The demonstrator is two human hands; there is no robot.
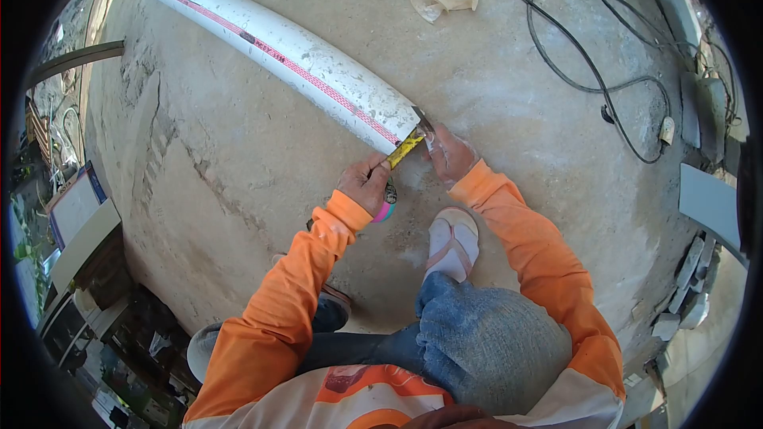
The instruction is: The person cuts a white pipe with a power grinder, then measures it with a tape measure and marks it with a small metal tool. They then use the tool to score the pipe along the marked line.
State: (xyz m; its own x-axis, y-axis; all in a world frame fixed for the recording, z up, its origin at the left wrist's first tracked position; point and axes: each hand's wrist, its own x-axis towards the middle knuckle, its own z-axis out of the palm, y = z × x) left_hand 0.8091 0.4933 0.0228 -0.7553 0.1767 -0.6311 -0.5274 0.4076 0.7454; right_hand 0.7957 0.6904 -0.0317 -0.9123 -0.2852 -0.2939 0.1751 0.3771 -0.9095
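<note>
A long white pipe [318,71] with a pink printed stripe lies on the concrete, its near end between my hands. Across that end runs the yellow blade of a tape measure [404,150]. My left hand [366,183] is closed, pinching the blade at the left side of the pipe end. A round pink, teal and black object, apparently the tape's case, shows partly beneath this hand. My right hand [451,155] is closed at the right rim, its fingers at the other end of the blade. Those fingertips are partly hidden.
A black cable [556,24] loops over the floor at the right. A crumpled pale scrap [445,1] lies beyond the pipe. Broken slabs [691,282] line the right edge; assorted clutter stands at the left. My sandalled foot [453,242] is just behind my hands.
</note>
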